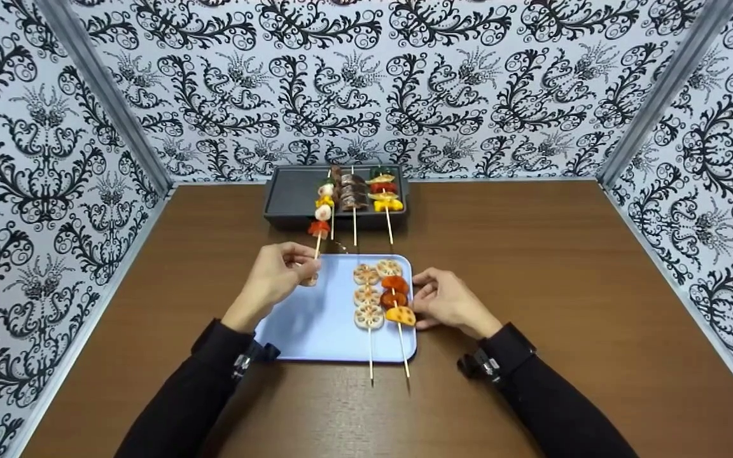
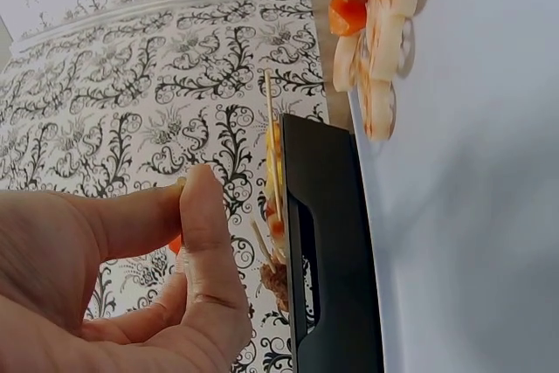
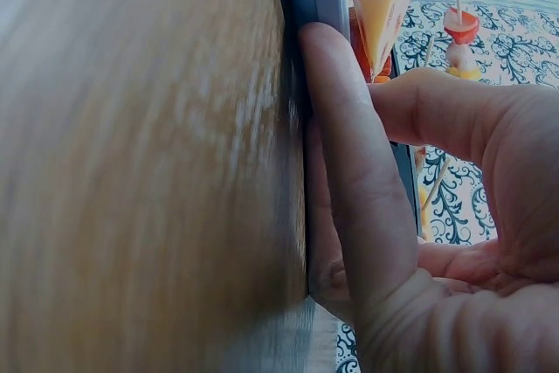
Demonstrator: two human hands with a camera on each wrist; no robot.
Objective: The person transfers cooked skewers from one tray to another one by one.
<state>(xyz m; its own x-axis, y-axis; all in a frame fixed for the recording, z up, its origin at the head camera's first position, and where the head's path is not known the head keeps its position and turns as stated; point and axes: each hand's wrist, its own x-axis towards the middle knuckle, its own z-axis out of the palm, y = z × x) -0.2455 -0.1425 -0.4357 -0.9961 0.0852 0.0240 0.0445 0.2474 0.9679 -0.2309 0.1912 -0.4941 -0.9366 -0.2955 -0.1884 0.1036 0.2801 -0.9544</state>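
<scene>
My left hand pinches the bare stick of a mixed skewer between thumb and fingertips. Red, white, yellow and green pieces show along this skewer, which slants up over the front of a dark grill pan. At the right edge of the pale blue tray, my right hand holds the rim with bent fingers. Its fingertips are right at the tray's outer wall. A skewer of lotus root slices lies on the tray, beside a skewer with orange-red and yellow slices.
Several skewers rest on the pan's right half, including one of dark meat and one of coloured vegetables; their sticks jut toward the tray. Patterned walls enclose the brown wooden table at the back and sides.
</scene>
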